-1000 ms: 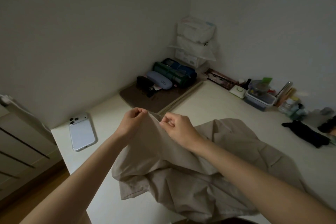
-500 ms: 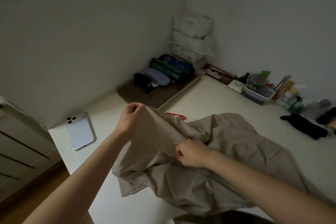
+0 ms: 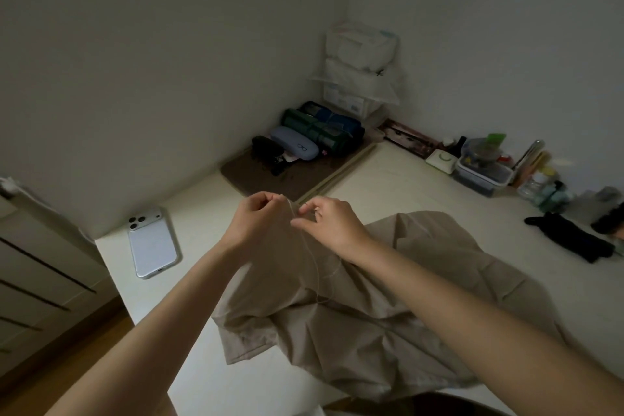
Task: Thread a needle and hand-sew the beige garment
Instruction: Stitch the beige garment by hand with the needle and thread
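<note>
The right hand (image 3: 329, 224) has come back up from the folds where it lay half a second ago and now sits just beside the left hand (image 3: 260, 219), above the table's (image 3: 152, 311) far side. The left hand pinches a raised peak of the beige garment (image 3: 422, 280) between curled fingers. The rest of the cloth hangs from this hand and spreads across the table toward the person. The right thumb and forefinger close on a pale thread (image 3: 312, 263) that trails down over the fabric. A needle is too small to make out. A phone (image 3: 152, 243) lies left of the hands.
</note>
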{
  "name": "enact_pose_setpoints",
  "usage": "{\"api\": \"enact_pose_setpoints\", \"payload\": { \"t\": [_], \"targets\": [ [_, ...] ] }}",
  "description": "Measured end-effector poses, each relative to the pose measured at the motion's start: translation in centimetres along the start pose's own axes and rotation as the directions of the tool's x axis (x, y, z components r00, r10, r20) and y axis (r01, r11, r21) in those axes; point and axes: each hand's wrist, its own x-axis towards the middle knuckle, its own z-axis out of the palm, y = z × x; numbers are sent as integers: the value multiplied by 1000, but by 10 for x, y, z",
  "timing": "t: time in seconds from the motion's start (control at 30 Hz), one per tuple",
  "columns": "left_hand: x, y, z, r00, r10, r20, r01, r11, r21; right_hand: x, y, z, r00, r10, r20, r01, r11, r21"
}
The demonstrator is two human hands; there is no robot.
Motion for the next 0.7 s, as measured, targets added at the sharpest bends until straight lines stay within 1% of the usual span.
{"api": "enact_pose_setpoints", "payload": {
  "t": [0.07,0.17,0.33,0.43,0.5,0.6,0.7],
  "targets": [
    [-1,2,1,1000,7,29,-7,1000,5,4,-3,1,1000,4,-28,-5,1000,-14],
    [-1,3,-1,998,22,54,-23,999,32,4,-8,0,997,-50,-58,50,999,1],
    [-1,4,-5,999,42,15,-43,997,64,-3,-8,-2,986,-120,-114,121,993,3],
    [-1,4,-6,999,45,-2,-45,996,80,-7,-7,-2,983,-148,-107,147,989,-11],
    [-1,3,-6,999,42,-2,-42,996,74,-12,-7,-2,983,-166,-78,166,986,-3],
    [-2,5,-5,999,47,18,-48,997,65,-17,-8,0,983,-166,-79,167,986,15],
    [-2,4,-2,997,58,53,-62,996,67,-11,-9,-1,987,-123,-107,127,991,31]
  ]
}}
